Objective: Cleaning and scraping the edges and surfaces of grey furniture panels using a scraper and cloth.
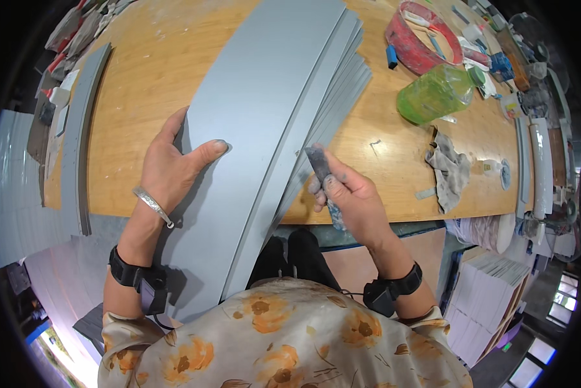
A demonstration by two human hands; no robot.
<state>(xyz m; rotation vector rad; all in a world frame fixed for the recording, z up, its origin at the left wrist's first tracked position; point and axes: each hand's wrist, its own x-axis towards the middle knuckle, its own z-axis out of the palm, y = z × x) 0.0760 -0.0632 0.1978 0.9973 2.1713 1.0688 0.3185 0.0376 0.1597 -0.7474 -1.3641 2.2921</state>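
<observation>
A long, smooth grey panel point(251, 97) lies slantwise across the table and juts past its front edge toward me. Under its right side shows a fanned stack of similar grey strips point(342, 97). My left hand point(174, 152) grips the panel's left edge, its thumb lying on the top face and its fingers along the edge, partly hidden. Closed in my right hand point(352, 191) is a small scraper point(317, 165) with a dark, stained blade and a bluish handle. Its blade end points up and left, close beside the stack's right edge. The right fingertips are smudged grey.
On the wooden table point(394, 168), a green bottle point(436, 94) lies right of the stack, near a red round tub point(423, 39) of tools. A grey rag point(449, 168) rests farther right. Another grey strip point(86, 136) lines the left side. White stacked boards point(484, 291) stand below right.
</observation>
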